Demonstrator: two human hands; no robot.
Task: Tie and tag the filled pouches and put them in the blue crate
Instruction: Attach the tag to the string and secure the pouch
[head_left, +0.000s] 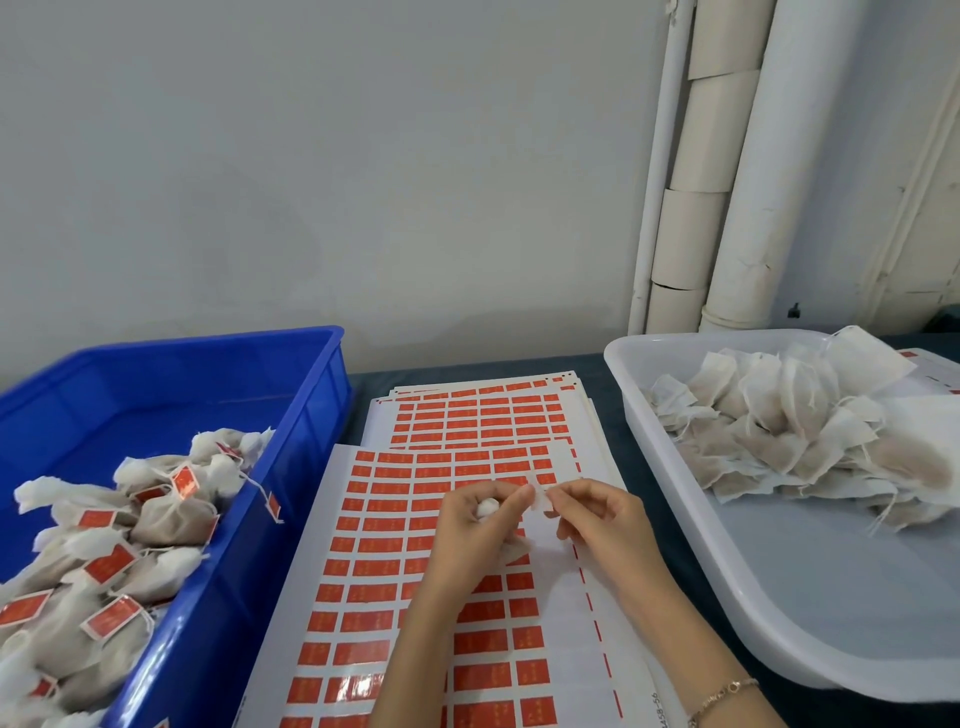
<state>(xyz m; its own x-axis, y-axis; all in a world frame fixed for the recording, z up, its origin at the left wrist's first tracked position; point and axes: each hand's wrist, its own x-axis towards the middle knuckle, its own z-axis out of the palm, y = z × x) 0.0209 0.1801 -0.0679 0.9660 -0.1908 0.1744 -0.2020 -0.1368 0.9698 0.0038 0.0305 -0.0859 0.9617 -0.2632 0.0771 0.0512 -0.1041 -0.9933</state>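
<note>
Over the sticker sheet (384, 571), at the middle of the table (608, 405), both hands work close together on one pouch (488, 507). The left hand (475, 525) is curled round it, so only the gathered white top pokes out between thumb and fingers. That grip likely keeps the neck bunched while it is tied. The right hand (602, 519) pinches a small pale scrap (540, 501) just beside the left fingertips. Whether this is a string end or a paper tab is too small to tell. Holding the work right above the sheet keeps the orange tags within easy reach, and the tying or tagging step seems to be in hand, not yet finished.

More sheets (483, 410) lie stacked behind the front one, partly under it. The front sheet's right columns are already stripped of stickers.

On the left stands the blue crate (311, 415), its near half heaped with finished pouches (171, 519), each cinched at the neck and trailing an orange tag; its far half shows bare floor. On the right sits a white tray (779, 571) with a pile of flat pouches (779, 431), filled but open-topped and untagged, pushed toward its far end. With supply on one side, output on the other and tags between, each pouch crosses the table from right to left.
</note>
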